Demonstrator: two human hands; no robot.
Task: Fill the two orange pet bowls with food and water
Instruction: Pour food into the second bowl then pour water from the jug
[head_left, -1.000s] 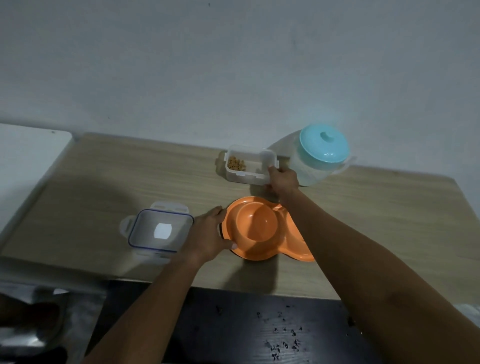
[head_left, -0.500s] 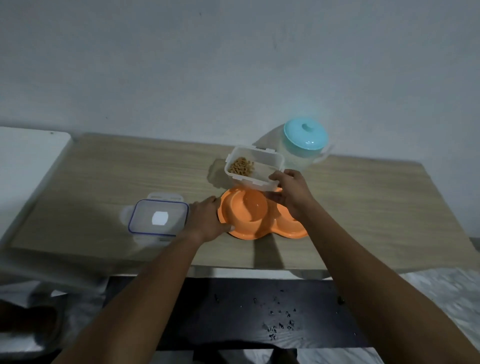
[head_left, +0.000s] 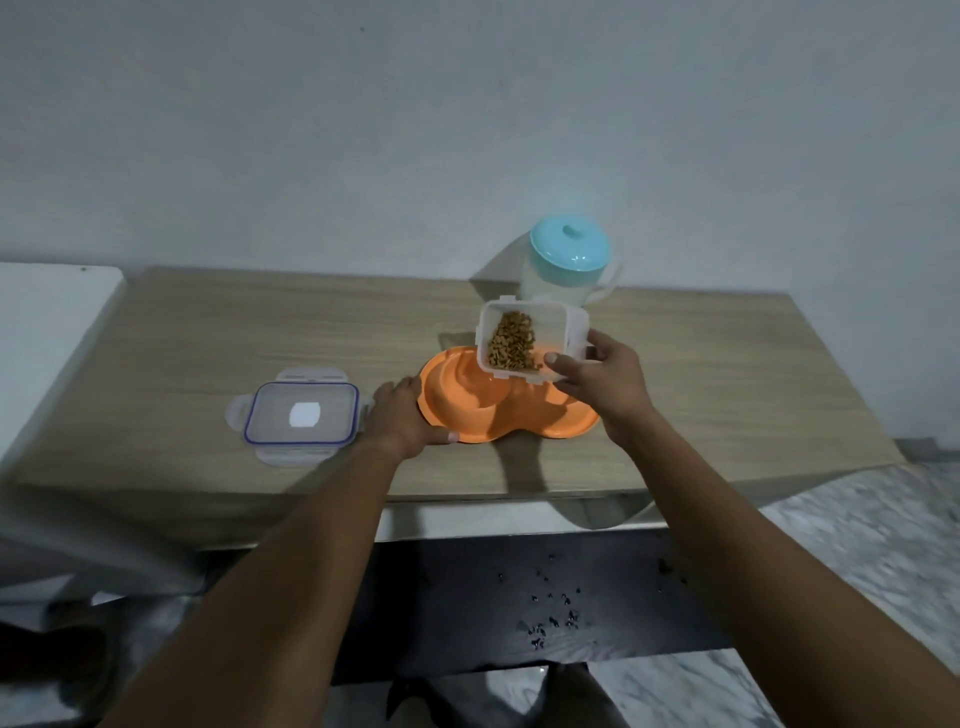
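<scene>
**Kibble container tipped over the left orange bowl**

Head view: One clear food container (head_left: 530, 340) is gripped in the right hand (head_left: 597, 382), fingers closed around its right side and thumb over the near rim. It is tilted toward the camera so that the brown kibble (head_left: 511, 340) is heaped against the lowered edge; this tilt is judged to be meant for pouring. No kibble can be seen in the bowl yet. The container is held directly above the orange double pet bowl (head_left: 467, 410), at the dish's 1 o'clock.

The dish is one moulded piece with two bowls, resting on the wooden table (head_left: 208, 332); the right bowl is largely hidden by the hand. The left hand (head_left: 402, 421) is laid against the dish's 9 o'clock edge, fingers curled on the rim, apparently to stop it sliding during the pour.

One container lid (head_left: 301, 415), clear with a blue seal, is lying flat at 9 o'clock of the dish, just beyond the left hand, out of the way. One jug with a pale blue lid (head_left: 569, 260) is standing upright at 12 o'clock, near the wall, presumably kept ready for the water. Whether water is inside cannot be told.
</scene>
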